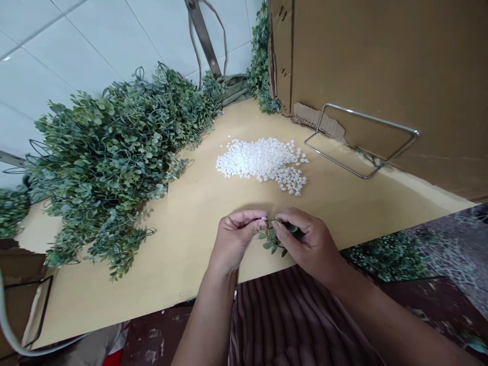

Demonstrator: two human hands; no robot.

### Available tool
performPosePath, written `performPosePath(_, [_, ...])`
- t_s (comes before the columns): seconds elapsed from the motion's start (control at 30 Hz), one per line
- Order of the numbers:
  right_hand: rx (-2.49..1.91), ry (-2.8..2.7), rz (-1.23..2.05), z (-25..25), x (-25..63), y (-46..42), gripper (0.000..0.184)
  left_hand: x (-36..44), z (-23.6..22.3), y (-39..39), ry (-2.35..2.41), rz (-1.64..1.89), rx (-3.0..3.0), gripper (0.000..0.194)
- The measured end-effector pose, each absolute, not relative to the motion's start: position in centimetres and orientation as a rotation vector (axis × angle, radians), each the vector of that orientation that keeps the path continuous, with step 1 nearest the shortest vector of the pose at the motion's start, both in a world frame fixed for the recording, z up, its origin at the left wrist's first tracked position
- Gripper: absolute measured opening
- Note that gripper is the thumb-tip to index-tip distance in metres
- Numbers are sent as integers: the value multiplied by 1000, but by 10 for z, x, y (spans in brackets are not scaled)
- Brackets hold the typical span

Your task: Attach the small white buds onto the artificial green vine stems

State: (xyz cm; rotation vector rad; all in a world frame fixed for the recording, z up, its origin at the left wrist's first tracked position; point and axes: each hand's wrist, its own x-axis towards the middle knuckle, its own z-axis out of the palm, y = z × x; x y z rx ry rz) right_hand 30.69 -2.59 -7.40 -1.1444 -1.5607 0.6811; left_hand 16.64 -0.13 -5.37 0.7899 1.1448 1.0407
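Above the tabletop (pixel 190 244), the left hand (pixel 231 243) pinched a white piece (pixel 264 218) and the right hand (pixel 313 245) a sprig (pixel 271 244), best kept aligned

This looks like a small workshop: a smooth tan desk (pixel 190 223) holds a big heap of green artificial foliage (pixel 114 147) on the left and a loose pile of small white plastic pieces (pixel 263 160), with a large brown cardboard box (pixel 381 66) at the far right and pale wall tiles (pixel 91 46) behind.
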Motion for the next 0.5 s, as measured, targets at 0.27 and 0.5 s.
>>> performPosePath(0.27, [-1155, -1592, 631, -76, 308, -26, 17, 168, -54, -1, 1159, 1026, 803, 29])
performPosePath(0.5, [-1190, -1628, 621, -77, 307, -27, 19, 170, -53, 2, 1180, 991, 864, 28])
